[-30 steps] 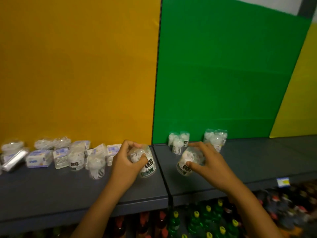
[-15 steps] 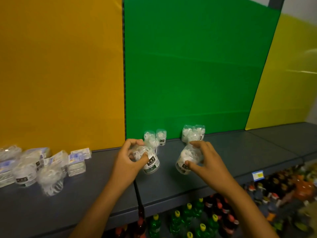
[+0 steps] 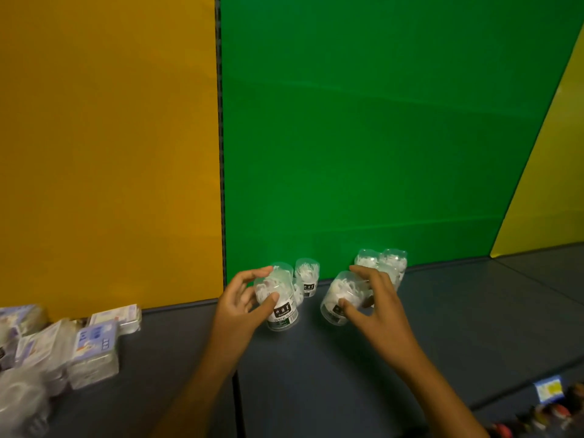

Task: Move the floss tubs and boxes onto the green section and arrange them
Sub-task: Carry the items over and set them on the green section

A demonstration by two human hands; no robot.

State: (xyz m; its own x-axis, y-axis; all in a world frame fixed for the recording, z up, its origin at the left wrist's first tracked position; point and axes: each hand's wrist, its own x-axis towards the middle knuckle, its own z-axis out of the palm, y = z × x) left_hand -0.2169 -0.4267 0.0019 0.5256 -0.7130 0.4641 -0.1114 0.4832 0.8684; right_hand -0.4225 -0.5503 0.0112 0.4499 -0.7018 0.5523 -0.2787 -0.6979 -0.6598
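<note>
Each hand held one clear round plastic floss tub, the left hand (image 3: 240,306) gripping one (image 3: 278,303) and the right hand (image 3: 376,306) another (image 3: 339,298), over the grey shelf (image 3: 442,327) by the green wall (image 3: 379,137), and they looked light, smooth and best held around the sides.

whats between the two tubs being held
In the head view, just bare grey shelf lies between the left hand's tub and the right hand's tub.

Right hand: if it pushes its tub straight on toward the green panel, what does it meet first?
Likely the cluster of floss tubs standing at the green panel, right behind the right hand and its tub. Depth is unclear; they may already touch.
</note>
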